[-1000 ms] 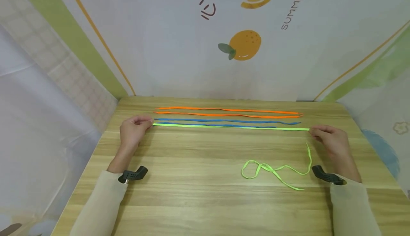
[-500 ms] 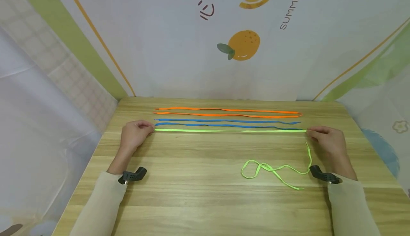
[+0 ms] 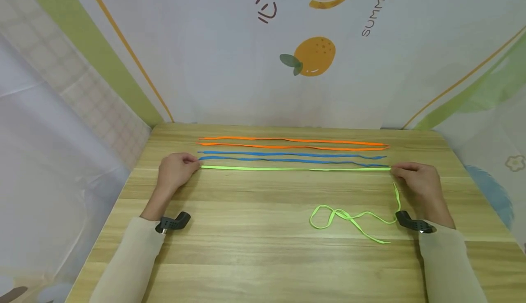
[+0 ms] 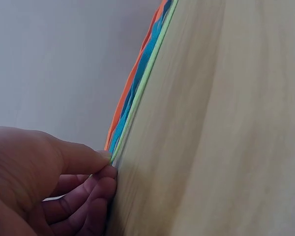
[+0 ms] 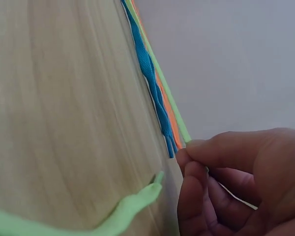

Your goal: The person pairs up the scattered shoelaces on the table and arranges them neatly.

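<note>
A bright green shoelace point(image 3: 287, 169) stretches straight across the table between both hands. My left hand point(image 3: 176, 171) pinches its left end between thumb and forefinger; the left wrist view shows the lace point(image 4: 146, 78) running away from the fingertips. At the other end, my right hand point(image 3: 419, 182) pinches the lace, and in the right wrist view the lace point(image 5: 169, 93) runs taut from the thumb. Just beyond it lie two blue shoelaces point(image 3: 287, 160), roughly parallel. Two orange shoelaces point(image 3: 287, 146) lie straight behind those.
A second green shoelace point(image 3: 349, 218) lies loosely looped on the wooden table point(image 3: 246, 257), its upper end near the right wrist. Black wrist cameras point(image 3: 174, 222) sit on both forearms. A printed cloth point(image 3: 230, 65) hangs along the table's back edge.
The held green lace has come toward the person, from over the nearer blue lace to just in front of it. Both hands have moved slightly inward.
</note>
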The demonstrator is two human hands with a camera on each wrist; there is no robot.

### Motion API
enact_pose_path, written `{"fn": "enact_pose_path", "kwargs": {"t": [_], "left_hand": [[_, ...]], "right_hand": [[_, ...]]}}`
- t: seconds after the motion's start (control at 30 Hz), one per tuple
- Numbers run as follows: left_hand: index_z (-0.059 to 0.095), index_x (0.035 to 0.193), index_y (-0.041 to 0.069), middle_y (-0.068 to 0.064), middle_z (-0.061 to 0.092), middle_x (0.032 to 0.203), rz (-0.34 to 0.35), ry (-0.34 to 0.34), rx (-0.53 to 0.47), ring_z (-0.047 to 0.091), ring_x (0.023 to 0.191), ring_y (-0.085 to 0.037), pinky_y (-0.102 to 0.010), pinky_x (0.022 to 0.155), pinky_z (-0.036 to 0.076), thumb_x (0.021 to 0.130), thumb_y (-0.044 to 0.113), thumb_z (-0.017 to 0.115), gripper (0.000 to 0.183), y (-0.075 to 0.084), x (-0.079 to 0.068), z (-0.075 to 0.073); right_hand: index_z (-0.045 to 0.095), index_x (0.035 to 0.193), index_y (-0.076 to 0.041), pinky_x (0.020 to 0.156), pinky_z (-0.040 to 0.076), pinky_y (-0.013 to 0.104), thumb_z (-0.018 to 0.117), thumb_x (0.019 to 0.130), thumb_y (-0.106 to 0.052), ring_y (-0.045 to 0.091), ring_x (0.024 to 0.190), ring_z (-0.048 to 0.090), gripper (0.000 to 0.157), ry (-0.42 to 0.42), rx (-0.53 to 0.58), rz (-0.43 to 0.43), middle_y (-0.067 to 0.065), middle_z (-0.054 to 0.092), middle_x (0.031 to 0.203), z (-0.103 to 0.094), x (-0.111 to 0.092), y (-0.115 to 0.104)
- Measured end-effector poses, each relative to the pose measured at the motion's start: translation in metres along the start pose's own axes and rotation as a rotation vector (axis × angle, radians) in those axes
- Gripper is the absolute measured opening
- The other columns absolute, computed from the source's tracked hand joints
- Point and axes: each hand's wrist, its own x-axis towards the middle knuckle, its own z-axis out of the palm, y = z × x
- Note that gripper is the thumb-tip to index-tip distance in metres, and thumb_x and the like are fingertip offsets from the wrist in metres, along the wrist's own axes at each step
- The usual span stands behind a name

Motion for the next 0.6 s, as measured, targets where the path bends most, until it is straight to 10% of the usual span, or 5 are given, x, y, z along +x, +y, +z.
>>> {"fn": "enact_pose_path", "kwargs": {"t": [0.37, 0.6], "left_hand": [[0.079, 0.104, 0.001, -0.016, 0.080, 0.097, 0.006, -0.056, 0.032, 0.073, 0.088, -0.034, -0.041, 0.072, 0.050, 0.103, 0.026, 0.076, 0.026, -0.0019, 0.0058, 0.0013], [0.077, 0.108, 0.001, -0.018, 0.078, 0.100, -0.001, -0.071, 0.035, 0.072, 0.089, -0.035, -0.041, 0.070, 0.051, 0.103, 0.029, 0.075, 0.028, -0.0023, 0.0058, 0.0017]], "right_hand": [[0.087, 0.111, -0.010, 0.071, 0.051, 0.016, 0.080, 0.103, -0.027, -0.002, 0.084, 0.060, 0.020, -0.008, 0.038, 0.003, -0.030, 0.070, 0.082, 0.0045, 0.0055, 0.0011], [0.085, 0.119, -0.005, 0.078, 0.046, 0.019, 0.081, 0.102, -0.037, 0.003, 0.094, 0.056, 0.036, 0.004, -0.035, 0.002, -0.033, 0.066, 0.085, 0.0025, 0.0035, 0.0010]]}}
